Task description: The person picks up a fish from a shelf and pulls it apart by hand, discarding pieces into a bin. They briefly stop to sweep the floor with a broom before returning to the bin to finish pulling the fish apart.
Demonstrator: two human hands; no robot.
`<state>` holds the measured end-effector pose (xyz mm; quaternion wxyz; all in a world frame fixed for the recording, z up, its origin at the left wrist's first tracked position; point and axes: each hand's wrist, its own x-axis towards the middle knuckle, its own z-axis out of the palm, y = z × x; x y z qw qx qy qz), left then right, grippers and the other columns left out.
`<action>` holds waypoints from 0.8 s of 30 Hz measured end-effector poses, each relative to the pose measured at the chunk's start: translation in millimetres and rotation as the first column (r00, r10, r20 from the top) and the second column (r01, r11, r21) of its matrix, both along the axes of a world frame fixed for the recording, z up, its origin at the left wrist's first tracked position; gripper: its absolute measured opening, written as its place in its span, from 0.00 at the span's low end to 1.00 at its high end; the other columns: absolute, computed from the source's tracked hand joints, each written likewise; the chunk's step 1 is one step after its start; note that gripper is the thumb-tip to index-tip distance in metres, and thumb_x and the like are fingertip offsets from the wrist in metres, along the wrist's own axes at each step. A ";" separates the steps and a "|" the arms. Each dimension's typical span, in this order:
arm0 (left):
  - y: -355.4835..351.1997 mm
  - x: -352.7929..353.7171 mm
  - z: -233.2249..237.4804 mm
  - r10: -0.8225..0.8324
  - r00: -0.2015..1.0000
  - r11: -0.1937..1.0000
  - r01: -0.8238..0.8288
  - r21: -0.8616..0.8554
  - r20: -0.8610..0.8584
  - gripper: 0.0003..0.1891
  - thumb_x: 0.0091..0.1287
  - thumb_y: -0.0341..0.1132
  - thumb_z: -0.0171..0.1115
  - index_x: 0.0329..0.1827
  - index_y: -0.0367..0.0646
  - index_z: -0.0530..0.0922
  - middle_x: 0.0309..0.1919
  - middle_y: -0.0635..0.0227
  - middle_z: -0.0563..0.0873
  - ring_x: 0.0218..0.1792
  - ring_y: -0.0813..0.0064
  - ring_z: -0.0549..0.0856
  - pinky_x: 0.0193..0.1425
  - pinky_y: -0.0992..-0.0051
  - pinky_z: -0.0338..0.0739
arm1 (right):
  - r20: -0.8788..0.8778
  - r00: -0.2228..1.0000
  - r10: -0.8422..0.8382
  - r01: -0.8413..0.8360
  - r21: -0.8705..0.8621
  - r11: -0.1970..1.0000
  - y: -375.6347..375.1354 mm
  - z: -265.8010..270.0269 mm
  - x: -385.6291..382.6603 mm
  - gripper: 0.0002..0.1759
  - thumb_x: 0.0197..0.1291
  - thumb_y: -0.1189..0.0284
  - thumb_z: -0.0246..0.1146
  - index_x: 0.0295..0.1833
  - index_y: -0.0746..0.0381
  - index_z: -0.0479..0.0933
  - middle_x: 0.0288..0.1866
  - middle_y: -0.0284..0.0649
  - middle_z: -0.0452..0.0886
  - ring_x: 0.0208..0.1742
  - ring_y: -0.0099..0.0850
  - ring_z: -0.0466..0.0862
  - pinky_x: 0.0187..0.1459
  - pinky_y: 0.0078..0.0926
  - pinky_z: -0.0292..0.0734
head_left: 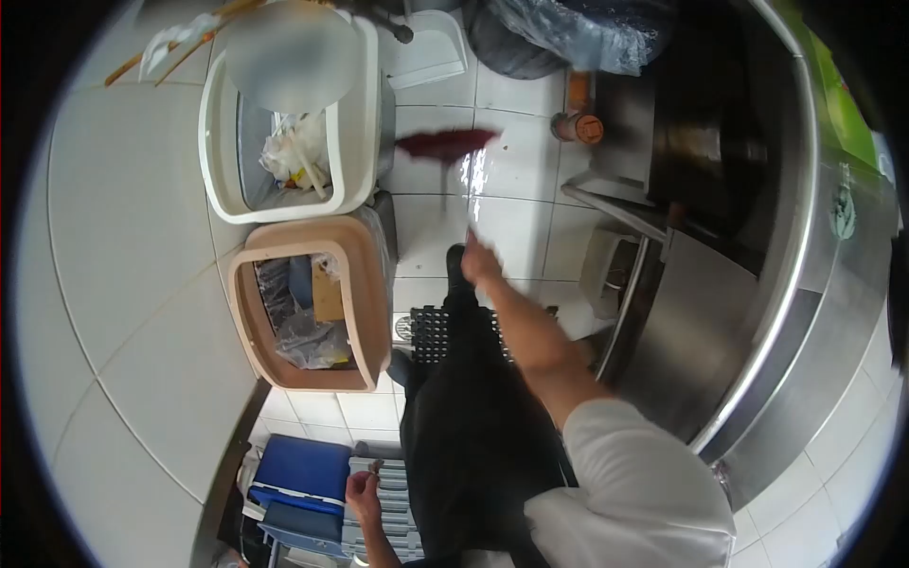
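My right hand [481, 261] reaches forward over the floor, its fingers closed and blurred. Just ahead of it runs a pale shiny streak, and beyond that a dark red, flat thing [445, 144] shows smeared by motion over the tiles. Whether my hand holds something joined to the red thing, I cannot tell. Low on the left, my left hand [362, 494] is curled at my side with fingers pinched, a small brownish bit [376, 467] at their tips. Grey ridged slats [393, 506] lie behind it, near a blue box [301, 473].
On the left stand a white bin [214, 151] and a tan bin [371, 312], both holding rubbish. A dustpan [426, 52] and black bagged bin [516, 47] are ahead. Orange-capped jar [579, 129] and steel counter [701, 312] stand right. A perforated black mat [430, 336] lies underfoot.
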<state>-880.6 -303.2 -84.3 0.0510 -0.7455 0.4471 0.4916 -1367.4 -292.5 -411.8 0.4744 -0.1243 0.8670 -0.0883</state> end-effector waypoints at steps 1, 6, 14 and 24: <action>4.7 2.2 -3.7 0.027 0.999 1.000 -0.027 -0.011 -0.045 0.05 0.62 0.25 0.65 0.39 0.37 0.79 0.31 0.70 0.82 0.33 0.81 0.80 0.39 0.79 0.75 | -0.027 0.998 -0.064 0.060 -0.128 0.990 32.7 0.7 47.0 0.31 0.71 0.68 0.45 0.79 0.55 0.53 0.67 0.63 0.71 0.64 0.63 0.75 0.65 0.58 0.69; 16.7 46.3 1.7 0.039 0.999 0.997 -0.040 -0.059 -0.012 0.06 0.62 0.25 0.65 0.40 0.36 0.79 0.32 0.70 0.83 0.33 0.80 0.80 0.40 0.78 0.76 | 0.159 0.933 -0.323 0.332 -0.034 0.943 108.9 144.7 44.1 0.19 0.74 0.67 0.48 0.65 0.56 0.74 0.39 0.47 0.84 0.33 0.40 0.86 0.28 0.36 0.82; 45.2 157.3 -11.8 0.064 0.994 0.991 -0.073 -0.115 -0.085 0.06 0.63 0.28 0.65 0.40 0.37 0.78 0.30 0.71 0.82 0.32 0.80 0.80 0.38 0.78 0.75 | -0.050 0.981 -0.187 0.193 0.215 0.957 42.4 -10.8 -96.2 0.10 0.58 0.70 0.62 0.28 0.65 0.81 0.23 0.46 0.81 0.23 0.41 0.82 0.28 0.41 0.80; 52.6 287.9 14.5 -0.023 0.966 0.974 -0.037 -0.223 -0.258 0.09 0.64 0.31 0.66 0.43 0.36 0.78 0.35 0.70 0.81 0.37 0.79 0.78 0.43 0.78 0.75 | 0.239 0.811 -0.534 0.560 -0.051 0.827 170.0 143.0 156.8 0.23 0.73 0.59 0.52 0.68 0.57 0.72 0.19 0.39 0.75 0.13 0.32 0.73 0.14 0.36 0.69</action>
